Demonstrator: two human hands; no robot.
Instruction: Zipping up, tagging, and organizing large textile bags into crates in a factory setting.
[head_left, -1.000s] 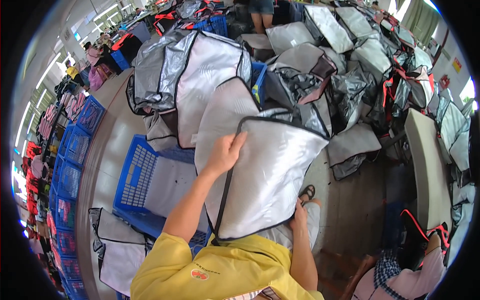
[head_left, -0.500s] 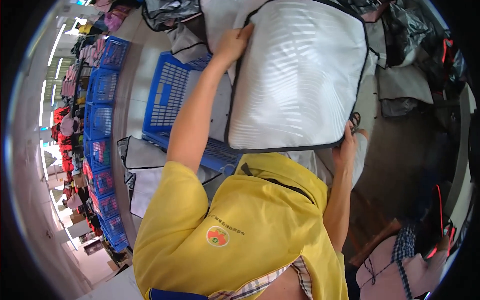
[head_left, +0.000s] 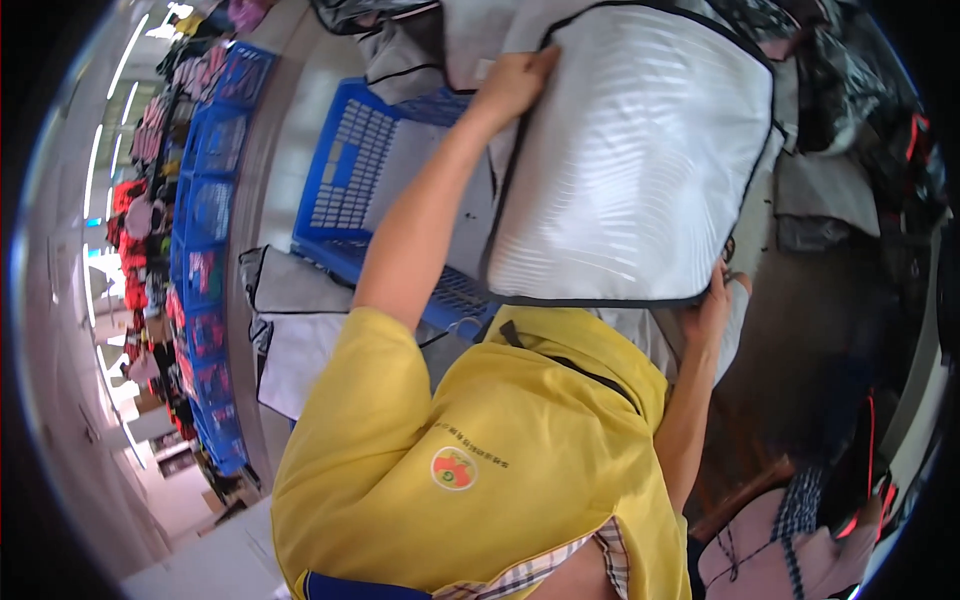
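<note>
A large silver panel with black edging [head_left: 640, 160] is held up flat in front of me. My left hand [head_left: 515, 85] grips its upper left edge, the arm stretched out from my yellow shirt. My right hand [head_left: 712, 305] holds its lower right corner from beneath, fingers partly hidden behind the edge. Under the panel sits a blue plastic crate [head_left: 375, 185] with more silver pieces lying in it.
Two more silver panels [head_left: 290, 320] lie left of the crate. A row of blue crates [head_left: 205, 250] runs along the far left. Heaps of silver and black bags [head_left: 860, 120] fill the right side. A checked and pink cloth [head_left: 780, 540] lies at lower right.
The view has tipped downward, so my yellow shirt now fills the lower frame. The silver panel has shifted up and right in the picture, still held by both hands.
</note>
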